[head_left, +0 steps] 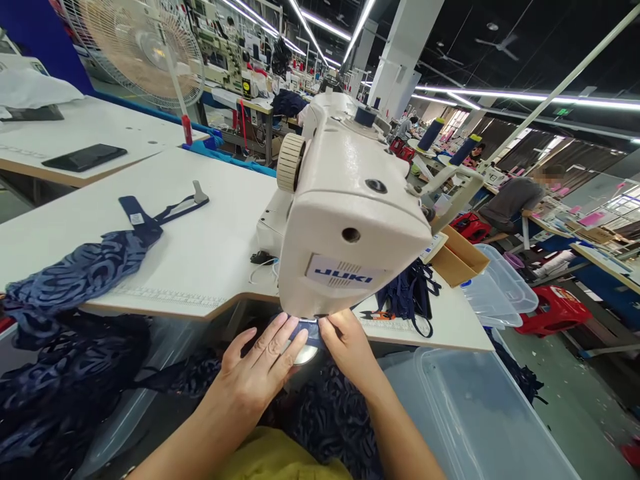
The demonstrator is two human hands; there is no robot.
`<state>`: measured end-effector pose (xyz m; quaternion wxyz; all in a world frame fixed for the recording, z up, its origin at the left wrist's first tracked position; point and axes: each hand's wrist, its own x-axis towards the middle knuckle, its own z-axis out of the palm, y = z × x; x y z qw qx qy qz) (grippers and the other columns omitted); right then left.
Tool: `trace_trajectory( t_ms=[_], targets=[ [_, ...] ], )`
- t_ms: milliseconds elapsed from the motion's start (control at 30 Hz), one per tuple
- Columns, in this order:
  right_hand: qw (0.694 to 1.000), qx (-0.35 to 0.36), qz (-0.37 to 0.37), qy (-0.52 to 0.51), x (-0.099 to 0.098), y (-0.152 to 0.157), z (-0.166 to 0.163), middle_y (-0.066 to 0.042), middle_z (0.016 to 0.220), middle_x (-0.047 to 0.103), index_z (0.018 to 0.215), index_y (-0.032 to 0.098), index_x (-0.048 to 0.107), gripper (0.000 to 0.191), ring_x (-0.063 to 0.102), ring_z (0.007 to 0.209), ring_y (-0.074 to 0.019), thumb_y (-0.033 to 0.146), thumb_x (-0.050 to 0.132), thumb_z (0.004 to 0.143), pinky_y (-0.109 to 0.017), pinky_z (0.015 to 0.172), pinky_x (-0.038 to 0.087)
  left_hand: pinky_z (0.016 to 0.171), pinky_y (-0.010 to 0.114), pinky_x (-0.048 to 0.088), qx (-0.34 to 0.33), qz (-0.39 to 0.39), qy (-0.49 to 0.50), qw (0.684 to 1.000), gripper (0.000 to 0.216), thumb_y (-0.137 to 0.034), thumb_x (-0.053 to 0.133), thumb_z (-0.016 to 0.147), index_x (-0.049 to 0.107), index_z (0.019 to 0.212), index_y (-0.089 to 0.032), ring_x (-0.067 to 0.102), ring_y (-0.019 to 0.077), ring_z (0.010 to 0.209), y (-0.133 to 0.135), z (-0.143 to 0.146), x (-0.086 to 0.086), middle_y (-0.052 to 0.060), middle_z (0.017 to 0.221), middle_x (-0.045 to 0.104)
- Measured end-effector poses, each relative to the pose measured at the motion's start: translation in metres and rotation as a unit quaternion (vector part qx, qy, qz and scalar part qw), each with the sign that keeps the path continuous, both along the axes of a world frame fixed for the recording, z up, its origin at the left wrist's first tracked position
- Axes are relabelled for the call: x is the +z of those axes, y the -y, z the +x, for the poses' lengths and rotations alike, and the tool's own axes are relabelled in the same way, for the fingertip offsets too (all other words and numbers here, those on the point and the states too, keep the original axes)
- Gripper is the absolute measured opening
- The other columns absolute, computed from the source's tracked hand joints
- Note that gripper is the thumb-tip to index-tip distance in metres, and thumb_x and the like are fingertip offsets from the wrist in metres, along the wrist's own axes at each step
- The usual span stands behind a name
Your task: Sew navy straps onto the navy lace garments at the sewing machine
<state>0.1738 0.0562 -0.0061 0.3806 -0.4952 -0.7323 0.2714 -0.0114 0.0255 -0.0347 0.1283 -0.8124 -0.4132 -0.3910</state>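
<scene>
A white JUKI sewing machine (360, 213) stands before me, its head hiding most of the needle area. Under it lies a small piece of navy fabric (314, 331). My left hand (255, 373) rests on the left side of this piece, fingers stretched out flat. At its right edge, my right hand (347, 347) pinches the fabric between thumb and bent fingers. Below the fingers shows part of a shiny round metal plate (305, 355). More navy patterned cloth (330, 407) hangs down toward my lap.
A navy patterned garment with straps (85, 263) lies across the table's left side. Right of the machine are orange-handled snips (377, 315), navy straps (413, 293) and a cardboard box (457, 257). Clear plastic bins (470, 400) stand below. A fan (145, 50) and a phone (85, 158) are at left.
</scene>
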Motion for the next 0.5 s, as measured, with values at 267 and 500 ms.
trace_trajectory(
  t_ms=[267,500],
  targets=[
    [1.0,-0.008,-0.009,0.007,0.0,-0.001,0.0,-0.002,0.082,0.056,0.071,0.02,0.054,0.023,0.053,0.085,-0.0157,0.019,0.046,0.093,-0.025,0.074,0.041,0.111,0.035,0.019,0.007,-0.005,-0.034,0.999,0.041,-0.027,0.051,0.093,0.048,0.134,-0.025,0.056,0.0176,0.12,0.001,-0.002,-0.01,0.006,0.127,0.062],
    [1.0,0.0,-0.008,-0.007,0.001,0.001,0.0,-0.001,0.088,0.059,0.078,0.021,0.058,0.02,0.053,0.088,-0.0143,0.016,0.045,0.093,-0.023,0.081,0.04,0.113,0.036,0.018,0.027,-0.009,-0.03,0.999,0.041,-0.031,0.041,0.097,0.043,0.138,-0.027,0.051,0.0161,0.125,0.0,-0.001,-0.026,0.003,0.133,0.058]
  ],
)
